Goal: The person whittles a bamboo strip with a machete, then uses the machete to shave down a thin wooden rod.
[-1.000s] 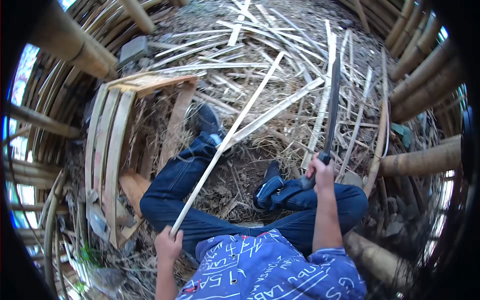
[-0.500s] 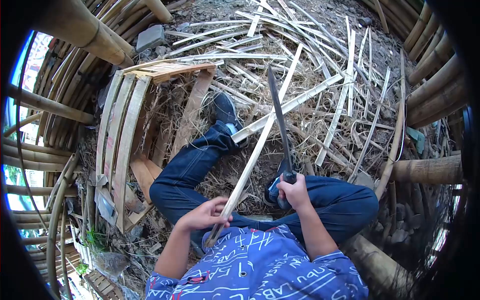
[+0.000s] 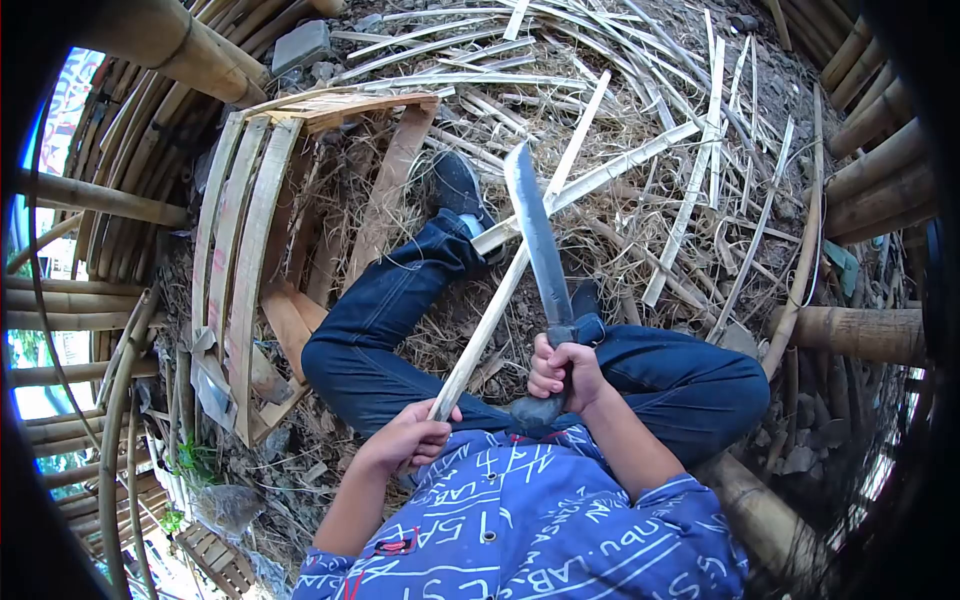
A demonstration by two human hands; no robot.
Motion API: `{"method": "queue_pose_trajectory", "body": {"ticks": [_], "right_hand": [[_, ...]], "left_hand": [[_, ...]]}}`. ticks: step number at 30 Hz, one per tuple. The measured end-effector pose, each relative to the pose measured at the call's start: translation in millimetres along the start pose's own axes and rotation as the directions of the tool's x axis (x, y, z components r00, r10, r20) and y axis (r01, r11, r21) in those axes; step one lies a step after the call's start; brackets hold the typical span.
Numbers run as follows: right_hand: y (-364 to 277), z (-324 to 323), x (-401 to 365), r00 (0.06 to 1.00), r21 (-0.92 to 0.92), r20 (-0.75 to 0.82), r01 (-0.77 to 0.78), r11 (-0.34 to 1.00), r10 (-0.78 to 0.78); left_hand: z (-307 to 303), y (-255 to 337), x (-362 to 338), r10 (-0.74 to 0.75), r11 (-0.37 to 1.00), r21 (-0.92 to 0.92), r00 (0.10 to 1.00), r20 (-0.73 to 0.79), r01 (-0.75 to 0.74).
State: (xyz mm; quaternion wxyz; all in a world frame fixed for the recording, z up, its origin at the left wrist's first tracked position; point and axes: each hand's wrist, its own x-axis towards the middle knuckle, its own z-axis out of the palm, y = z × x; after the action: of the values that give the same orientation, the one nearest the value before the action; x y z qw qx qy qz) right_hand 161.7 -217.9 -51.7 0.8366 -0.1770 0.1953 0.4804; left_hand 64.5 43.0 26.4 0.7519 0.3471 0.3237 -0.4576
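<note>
My left hand (image 3: 418,434) is closed around the near end of a long pale bamboo strip (image 3: 484,340), which slants away up and to the right. In my right hand (image 3: 568,376) is the dark handle of a long knife (image 3: 540,236). Its broad grey blade points away from me and passes over the strip in view. Beyond my feet, the held strip crosses another split bamboo piece (image 3: 600,186) lying slanted over the ground.
A wooden slatted crate (image 3: 270,220) stands at the left. Many loose strips (image 3: 690,190) and fibres cover the ground ahead. Bamboo poles (image 3: 850,335) line both sides. A grey block (image 3: 301,46) lies at the upper left.
The knife has moved left and nearer to me, its blade turned so its broad side shows. My left hand has closed more fully on the strip's near end, and the strip has shifted towards me.
</note>
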Motion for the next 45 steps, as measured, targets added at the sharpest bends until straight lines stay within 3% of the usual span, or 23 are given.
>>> {"method": "queue_pose_trajectory", "body": {"ticks": [6, 8, 11, 13, 14, 16, 17, 20, 24, 29, 33, 36, 37, 40, 41, 43, 45], "right_hand": [[11.0, -13.7, 6.9, 0.983, 0.061, 0.116, -0.152, 0.986, 0.145], [10.8, -18.8, 10.0, 0.978, 0.076, 0.131, -0.176, 0.982, 0.165], [12.1, -22.0, 10.2, 0.973, 0.077, 0.149, -0.191, 0.979, 0.178], [14.3, -25.8, 9.4, 0.946, 0.184, 0.294, -0.196, 0.963, 0.136], [15.2, -25.3, 9.3, 0.947, 0.185, 0.293, -0.194, 0.964, 0.134], [16.8, -21.9, 10.8, 0.847, 0.336, 0.53, -0.159, 0.928, -0.047], [15.8, -17.2, 11.5, 0.848, 0.336, 0.528, -0.16, 0.928, -0.045], [11.8, 0.5, 11.1, 0.747, 0.382, 0.617, -0.007, 0.924, -0.249], [9.5, 12.2, -3.2, 0.749, 0.273, 0.65, -0.069, 0.96, -0.131], [1.9, 9.1, 0.9, 0.744, 0.223, 0.658, -0.047, 0.974, -0.115], [0.2, 5.1, -1.4, 0.806, 0.2, 0.585, -0.033, 0.979, -0.092], [2.8, -0.4, -5.9, 0.968, 0.002, 0.25, 0.026, 1.0, -0.026], [3.8, -0.4, -7.5, 0.969, 0.006, 0.248, 0.02, 1.0, -0.021], [5.5, -1.2, -7.5, 0.996, -0.367, -0.059, 0.04, 0.93, -0.066], [5.9, -1.8, -7.0, 0.996, -0.364, -0.061, 0.037, 0.931, -0.063], [3.1, -2.7, -5.7, 0.988, -0.556, -0.123, 0.005, 0.831, -0.088], [3.2, -2.5, -4.2, 0.992, -0.525, -0.115, -0.017, 0.851, -0.052]], "left_hand": [[10.3, 12.9, -6.4, 0.044, 0.997, 0.057, 0.999, -0.018, -0.043], [9.2, 13.3, -6.0, 0.074, 0.987, 0.144, 0.995, -0.062, -0.064], [9.7, 13.5, -7.1, 0.09, 0.987, 0.134, 0.995, -0.049, -0.083], [12.1, 15.0, -9.4, 0.098, 0.987, 0.128, 0.994, -0.038, -0.092], [13.2, 16.3, -10.4, 0.11, 0.987, 0.123, 0.994, -0.027, -0.106], [13.6, 19.4, -11.4, 0.111, 0.985, 0.135, 0.993, -0.032, -0.106], [13.7, 18.9, -11.6, 0.111, 0.984, 0.145, 0.993, -0.041, -0.104], [12.0, 15.4, -8.4, 0.111, 0.983, 0.151, 0.993, -0.041, -0.103], [10.9, 13.3, -2.7, 0.093, 0.98, 0.18, 0.994, -0.059, -0.081], [9.1, 10.8, -4.1, 0.089, 0.987, 0.14, 0.995, -0.052, -0.081], [11.4, 12.0, -4.8, 0.101, 0.981, 0.17, 0.993, -0.063, -0.089], [9.0, 11.3, -4.0, 0.137, 0.966, 0.233, 0.987, -0.088, -0.113], [8.7, 10.7, -4.6, 0.133, 0.967, 0.228, 0.987, -0.093, -0.109], [9.5, 14.9, -5.6, 0.14, 0.958, 0.268, 0.984, -0.113, -0.105], [8.0, 14.9, -6.6, 0.136, 0.959, 0.266, 0.984, -0.115, -0.101], [5.8, 16.3, -6.5, 0.151, 0.961, 0.244, 0.986, -0.07, -0.13], [5.3, 16.5, -6.8, 0.15, 0.963, 0.237, 0.987, -0.065, -0.131]]}}
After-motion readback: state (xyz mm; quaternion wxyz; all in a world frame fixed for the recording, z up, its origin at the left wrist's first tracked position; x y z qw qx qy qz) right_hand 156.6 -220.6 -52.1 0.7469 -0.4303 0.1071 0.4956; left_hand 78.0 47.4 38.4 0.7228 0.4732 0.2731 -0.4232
